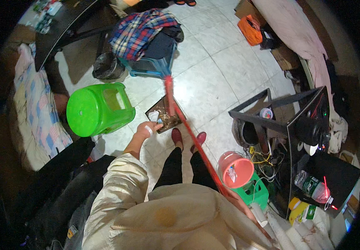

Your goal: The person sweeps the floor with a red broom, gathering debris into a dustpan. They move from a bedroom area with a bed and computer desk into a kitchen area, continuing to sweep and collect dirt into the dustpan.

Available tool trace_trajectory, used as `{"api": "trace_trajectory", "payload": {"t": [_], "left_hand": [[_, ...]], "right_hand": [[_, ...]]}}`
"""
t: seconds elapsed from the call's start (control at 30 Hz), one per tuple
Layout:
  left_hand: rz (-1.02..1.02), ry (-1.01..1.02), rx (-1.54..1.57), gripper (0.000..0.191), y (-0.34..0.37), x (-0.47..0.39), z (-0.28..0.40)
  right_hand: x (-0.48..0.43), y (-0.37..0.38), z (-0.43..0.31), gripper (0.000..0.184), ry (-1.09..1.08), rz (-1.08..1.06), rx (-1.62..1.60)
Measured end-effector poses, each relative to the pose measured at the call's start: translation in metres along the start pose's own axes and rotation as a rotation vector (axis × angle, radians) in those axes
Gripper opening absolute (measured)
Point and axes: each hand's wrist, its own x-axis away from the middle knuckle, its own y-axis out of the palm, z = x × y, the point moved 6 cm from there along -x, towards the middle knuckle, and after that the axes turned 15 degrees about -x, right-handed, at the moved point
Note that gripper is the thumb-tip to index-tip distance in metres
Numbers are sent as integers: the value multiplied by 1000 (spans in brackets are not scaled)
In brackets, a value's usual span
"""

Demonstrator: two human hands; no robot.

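Note:
My left hand (148,128), with a white band across it, is curled closed at the near left side of a dark square dustpan (177,122). The grip itself is hidden beneath the hand. Inside the pan lie brown scraps (166,117) and a crumpled white piece (153,116); a small blue-and-white bit shows by my thumb. At my right side, my right hand (231,195) is wrapped around the long red handle of a broom (195,137). That handle slants up to a red head (169,90) over the pan's far side. My dark red shoes (176,136) stand just behind the pan.
A green plastic stool (84,111) lies tipped at left. Ahead, a blue stool (164,67) bears a plaid cloth (142,31), beside a bin with a black liner (106,67). At right stand a pink bucket (223,159), cables (262,165) and a black-framed table (259,122).

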Motion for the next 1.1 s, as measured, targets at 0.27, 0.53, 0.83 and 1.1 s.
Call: {"api": "trace_trajectory", "payload": {"t": [0.27, 0.53, 0.83, 1.1], "left_hand": [[59, -76, 168, 66, 59, 103, -11], [185, -360, 362, 62, 127, 232, -5], [312, -578, 587, 59, 211, 282, -19], [225, -721, 773, 60, 287, 308, -37]], "right_hand": [[-7, -21, -64, 64, -472, 103, 1190], [-123, -51, -79, 72, -244, 234, 1693], [-16, -80, -43, 69, -301, -12, 1625], [-192, 50, -27, 72, -432, -39, 1990]]}}
